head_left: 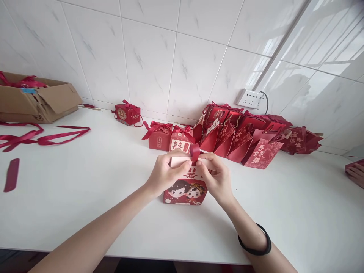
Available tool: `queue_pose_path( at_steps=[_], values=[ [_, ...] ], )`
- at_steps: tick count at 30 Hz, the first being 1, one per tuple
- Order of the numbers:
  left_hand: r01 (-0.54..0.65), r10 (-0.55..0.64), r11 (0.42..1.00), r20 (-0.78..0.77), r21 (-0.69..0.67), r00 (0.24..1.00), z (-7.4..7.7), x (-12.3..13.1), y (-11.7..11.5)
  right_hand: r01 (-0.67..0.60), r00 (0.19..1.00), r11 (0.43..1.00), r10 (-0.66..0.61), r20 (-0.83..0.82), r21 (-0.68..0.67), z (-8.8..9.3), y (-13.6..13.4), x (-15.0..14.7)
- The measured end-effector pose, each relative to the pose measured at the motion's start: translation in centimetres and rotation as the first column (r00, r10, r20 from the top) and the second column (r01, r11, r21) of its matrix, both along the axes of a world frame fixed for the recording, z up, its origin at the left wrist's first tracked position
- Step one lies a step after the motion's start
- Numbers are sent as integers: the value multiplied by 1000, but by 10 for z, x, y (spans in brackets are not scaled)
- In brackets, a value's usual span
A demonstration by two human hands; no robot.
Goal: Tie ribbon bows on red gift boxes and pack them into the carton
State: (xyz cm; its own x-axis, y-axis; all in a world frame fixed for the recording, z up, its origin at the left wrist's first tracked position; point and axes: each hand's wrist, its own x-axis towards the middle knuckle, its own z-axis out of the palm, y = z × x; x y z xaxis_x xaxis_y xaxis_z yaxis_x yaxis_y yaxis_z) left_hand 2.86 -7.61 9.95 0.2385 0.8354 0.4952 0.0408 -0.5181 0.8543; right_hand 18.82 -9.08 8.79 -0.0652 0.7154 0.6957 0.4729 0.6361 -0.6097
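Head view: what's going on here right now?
A person's left hand and right hand pinch the top of the cartoon-face box, with a red ribbon loop standing up between them. Farther back, finished-looking red boxes and bags crowd toward the tiled wall. Loose ribbon lies on the left. At the right edge, another person's hand touches a red item, partly cut off.

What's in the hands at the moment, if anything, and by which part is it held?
The red box with the cartoon couple, held by its top edge, with the left hand and right hand either side of the ribbon loop.
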Motion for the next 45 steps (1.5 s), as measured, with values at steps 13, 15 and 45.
queue_pose_path(
  at_steps=[13, 15, 45],
  values=[
    [-114, 114, 994, 43, -4, 993, 0, 1, -3, 23, 998, 999, -25, -59, -43, 1, -2, -3],
    [-108, 107, 994, 33, 10, 994, 1, 1, -3, 25, 998, 999, -27, -62, -38, 1, -2, -3],
    [70, -58, 986, 78, -154, 995, 1, 0, -2, 10, 993, 996, -21, -118, -92, 7, -6, -6]
  ],
)
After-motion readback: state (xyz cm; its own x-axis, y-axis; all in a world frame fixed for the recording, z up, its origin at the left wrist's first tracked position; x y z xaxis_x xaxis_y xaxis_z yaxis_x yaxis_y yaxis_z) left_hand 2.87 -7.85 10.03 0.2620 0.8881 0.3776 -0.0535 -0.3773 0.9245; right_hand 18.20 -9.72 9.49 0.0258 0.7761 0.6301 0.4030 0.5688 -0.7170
